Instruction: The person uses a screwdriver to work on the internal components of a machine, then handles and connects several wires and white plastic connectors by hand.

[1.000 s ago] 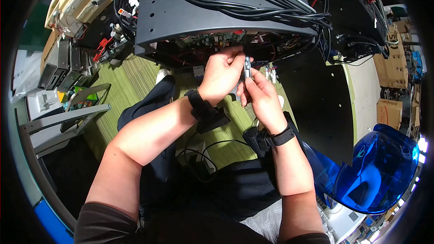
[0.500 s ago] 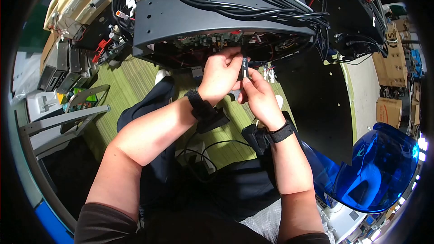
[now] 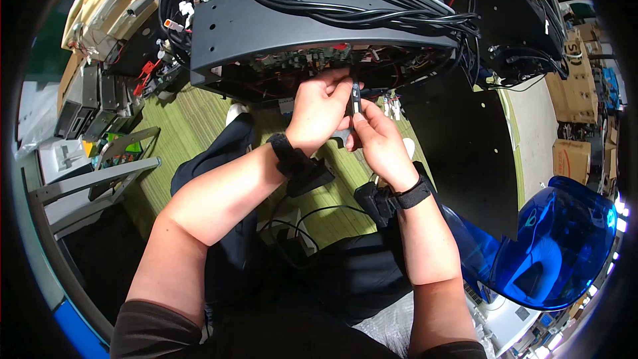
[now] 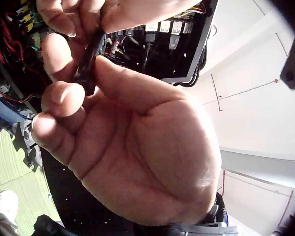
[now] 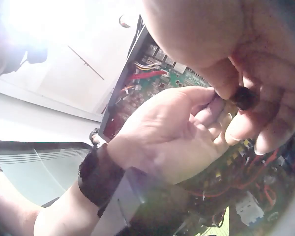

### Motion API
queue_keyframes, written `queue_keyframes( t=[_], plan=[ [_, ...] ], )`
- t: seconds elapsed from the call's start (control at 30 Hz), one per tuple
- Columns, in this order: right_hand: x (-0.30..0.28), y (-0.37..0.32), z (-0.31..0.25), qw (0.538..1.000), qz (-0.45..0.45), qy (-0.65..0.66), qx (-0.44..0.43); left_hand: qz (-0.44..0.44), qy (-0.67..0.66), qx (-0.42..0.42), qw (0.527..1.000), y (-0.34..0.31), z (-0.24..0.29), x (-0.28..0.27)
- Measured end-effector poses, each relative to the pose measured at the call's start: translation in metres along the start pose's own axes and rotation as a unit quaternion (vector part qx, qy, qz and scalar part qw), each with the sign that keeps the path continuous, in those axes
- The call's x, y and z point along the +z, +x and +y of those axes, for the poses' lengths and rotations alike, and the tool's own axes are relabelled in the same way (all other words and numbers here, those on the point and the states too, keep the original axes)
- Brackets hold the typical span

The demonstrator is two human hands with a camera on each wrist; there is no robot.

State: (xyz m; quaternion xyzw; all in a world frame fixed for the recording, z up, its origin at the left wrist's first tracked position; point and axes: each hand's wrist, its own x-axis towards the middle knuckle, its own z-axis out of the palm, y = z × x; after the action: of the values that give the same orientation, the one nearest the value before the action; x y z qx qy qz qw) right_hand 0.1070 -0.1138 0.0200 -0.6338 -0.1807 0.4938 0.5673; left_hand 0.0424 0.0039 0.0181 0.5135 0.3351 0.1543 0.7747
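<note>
Both hands meet just in front of the opening of a dark grey metal housing (image 3: 312, 23), with a slim black tool (image 3: 355, 98) between them. Pale lettering shows on its face in the head view. My right hand (image 3: 382, 143) pinches its near end between thumb and fingers; that black end also shows in the left wrist view, the tool (image 4: 90, 73) slanting up from the right fingers. At the far end, my left hand (image 3: 316, 106) pinches it with bent fingers. A green circuit board (image 5: 184, 78) shows inside the housing behind the hands.
Black cables (image 3: 332, 10) drape across the housing's top. A dark panel (image 3: 458, 153) stands to the right, near a transparent blue chair back (image 3: 565, 239). Grey metal units (image 3: 86, 103) and a grey frame (image 3: 100, 176) lie left. Cardboard boxes (image 3: 571, 159) stand far right.
The black tool has turned from its silvery, slotted edge to its lettered black face. Both hands have shifted slightly left in the head view, and the housing has shifted left too.
</note>
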Motion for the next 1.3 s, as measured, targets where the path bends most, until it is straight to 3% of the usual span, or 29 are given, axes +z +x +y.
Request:
queue_keyframes(
  t=[0.57, 0.77, 1.03, 1.3],
  plan=[
    [-0.0005, -0.0027, -0.0016, 1.000, -0.016, -0.001, -0.001, -0.018, -0.011, -0.007, 1.000, -0.0012, 0.0002, -0.0023],
    [0.0036, -0.0069, -0.0044, 1.000, -0.025, -0.006, 0.000, -0.031, -0.007, -0.050, 0.998, -0.0068, 0.0030, -0.0042],
    [0.0037, -0.0042, -0.0023, 0.999, -0.024, 0.003, -0.024, -0.010, -0.016, 0.008, 1.000, -0.0043, -0.0005, -0.0016],
    [0.0036, -0.0050, -0.0049, 0.999, -0.022, 0.019, -0.012, -0.018, -0.008, 0.001, 1.000, -0.0050, 0.0041, -0.0016]
  ],
)
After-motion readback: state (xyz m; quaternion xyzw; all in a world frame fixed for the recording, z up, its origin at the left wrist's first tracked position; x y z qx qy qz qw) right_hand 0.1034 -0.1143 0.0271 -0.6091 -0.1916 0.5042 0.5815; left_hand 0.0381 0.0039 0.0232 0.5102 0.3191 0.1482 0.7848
